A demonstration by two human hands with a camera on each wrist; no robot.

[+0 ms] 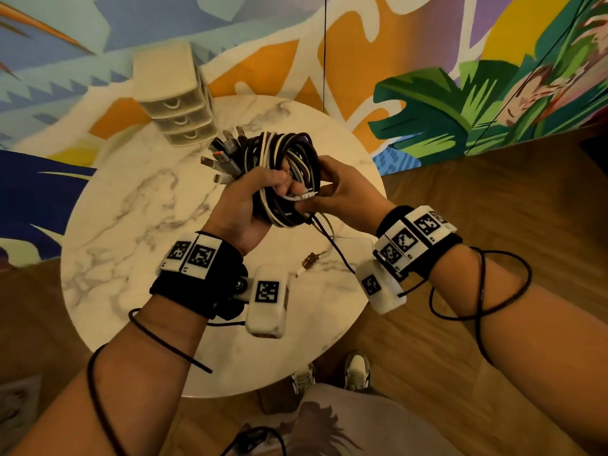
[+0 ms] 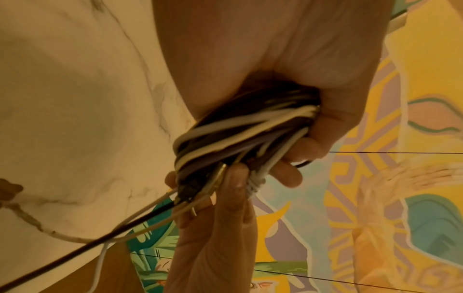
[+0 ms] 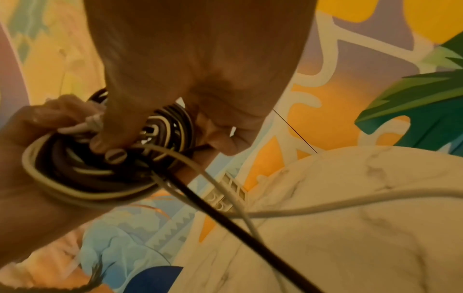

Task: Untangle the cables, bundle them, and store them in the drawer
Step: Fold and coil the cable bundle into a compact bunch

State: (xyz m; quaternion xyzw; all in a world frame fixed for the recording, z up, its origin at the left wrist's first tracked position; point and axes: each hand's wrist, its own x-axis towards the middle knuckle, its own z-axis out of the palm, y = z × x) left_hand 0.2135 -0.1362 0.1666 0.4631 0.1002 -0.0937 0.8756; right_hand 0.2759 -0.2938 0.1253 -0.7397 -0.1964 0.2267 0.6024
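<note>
A thick coil of black and white cables (image 1: 286, 179) is held up over the round white marble-patterned table (image 1: 138, 225), gripped in the left hand (image 1: 243, 205), whose fingers are curled through the middle of the loops. A cluster of grey USB plugs (image 1: 223, 153) sticks out past the left side of the coil. The right hand (image 1: 342, 195) is closed on the coil's right edge, fingertips pinching strands; in the right wrist view a thumb is pressed on the windings. Loose tails, one black (image 3: 225, 208) and some white, are seen trailing from the bundle down to the tabletop, where a small brown connector (image 1: 311, 260) lies. The beige plastic three-drawer organiser (image 1: 177, 103) stands at the table's far-left edge, all drawers apparently closed. Bundling is judged nearly done but not secured; no tie can be seen. Risks: if the left grip is relaxed, the springy loops could fan open and re-tangle; the dangling tails could snag the connector or drag it off the table; the protruding plugs and coil bulk could jam at a narrow drawer mouth; both hands are occupied, so the drawer cannot be opened without the coil being released by one.
</note>
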